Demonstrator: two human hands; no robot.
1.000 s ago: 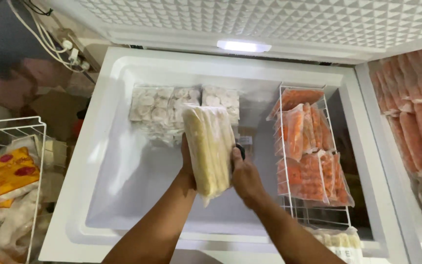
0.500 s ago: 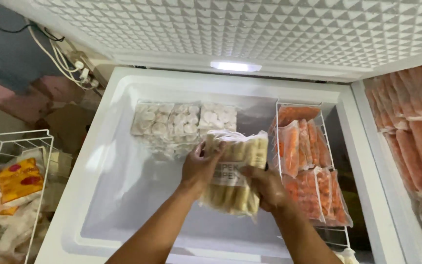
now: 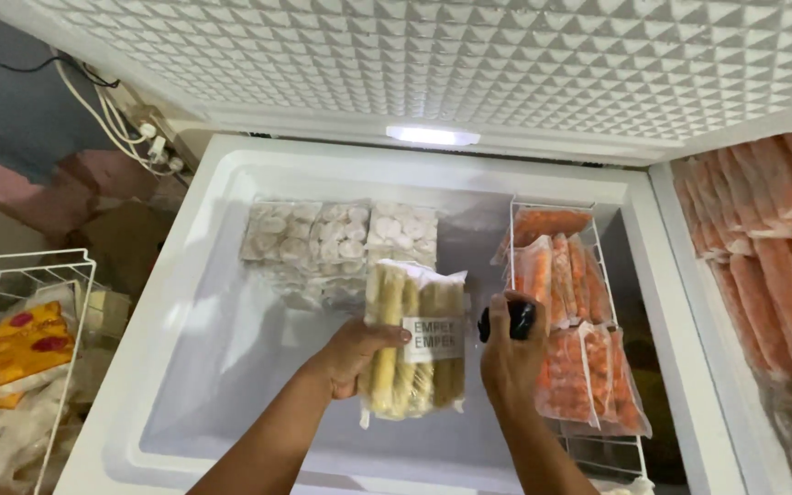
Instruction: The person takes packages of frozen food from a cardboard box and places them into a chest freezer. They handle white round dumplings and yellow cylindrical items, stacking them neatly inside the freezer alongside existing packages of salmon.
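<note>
A clear pack (image 3: pixel 416 341) of pale yellow sticks is being held above the open freezer (image 3: pixel 222 302), upright and label outward; it is being gripped along its left edge by the left hand (image 3: pixel 355 353), thumb across the front and fingers behind; the right hand (image 3: pixel 509 353) is being kept just beside the pack's right edge, curled around a small black object (image 3: pixel 511 322), whose nature cannot be told. White packs (image 3: pixel 336 243) are being stored in a row on the freezer floor behind; orange packs (image 3: pixel 568 321) are being kept in the wire basket (image 3: pixel 543 206) at right. For sound handling, it is judged that the pack is best supported from beneath, since a one-sided grip is letting it sag; it is being advised that it be lowered flat beside the white row, clear of the basket rim, edges aligned.
</note>
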